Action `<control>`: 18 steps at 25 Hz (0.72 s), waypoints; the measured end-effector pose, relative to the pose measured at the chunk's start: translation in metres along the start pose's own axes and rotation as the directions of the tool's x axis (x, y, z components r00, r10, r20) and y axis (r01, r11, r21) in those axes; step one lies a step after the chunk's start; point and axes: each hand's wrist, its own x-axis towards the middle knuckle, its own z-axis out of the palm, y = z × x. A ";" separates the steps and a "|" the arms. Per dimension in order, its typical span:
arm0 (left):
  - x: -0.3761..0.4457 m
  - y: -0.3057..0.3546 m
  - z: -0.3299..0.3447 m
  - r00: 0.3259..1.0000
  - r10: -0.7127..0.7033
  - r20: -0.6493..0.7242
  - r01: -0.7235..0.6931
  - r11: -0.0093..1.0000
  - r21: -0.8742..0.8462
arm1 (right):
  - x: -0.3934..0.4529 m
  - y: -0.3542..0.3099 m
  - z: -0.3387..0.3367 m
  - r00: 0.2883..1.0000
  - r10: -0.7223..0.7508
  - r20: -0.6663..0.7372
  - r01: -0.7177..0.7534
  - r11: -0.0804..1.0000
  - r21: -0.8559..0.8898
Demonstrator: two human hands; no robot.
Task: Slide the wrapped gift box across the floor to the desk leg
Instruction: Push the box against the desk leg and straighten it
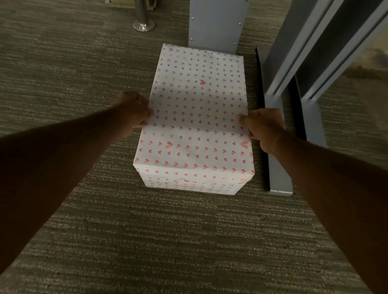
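A gift box (197,113) wrapped in white paper with small pink and orange hearts lies on the carpet in the middle of the view. My left hand (132,111) grips its left side, thumb on the top edge. My right hand (263,127) grips the right side the same way. The far end of the box sits against a grey metal desk leg (217,15) at the top centre. The fingers below the box's top edges are hidden.
A grey desk foot and upright frame (279,170) run along the box's right side, close to my right hand. A chrome post with a round base (142,24) stands at the back left. Striped grey-green carpet (77,62) covers the floor.
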 end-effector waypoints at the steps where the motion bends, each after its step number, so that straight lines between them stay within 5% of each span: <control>1: 0.000 0.002 0.003 1.000 0.001 -0.002 -0.001 1.000 -0.007 | 0.001 0.001 -0.004 1.000 0.007 -0.002 -0.007 1.000 0.010; 18: -0.001 0.025 0.076 0.994 0.103 -0.025 -0.102 0.994 0.025 | 0.025 0.004 -0.064 0.999 0.002 -0.050 -0.002 1.000 -0.004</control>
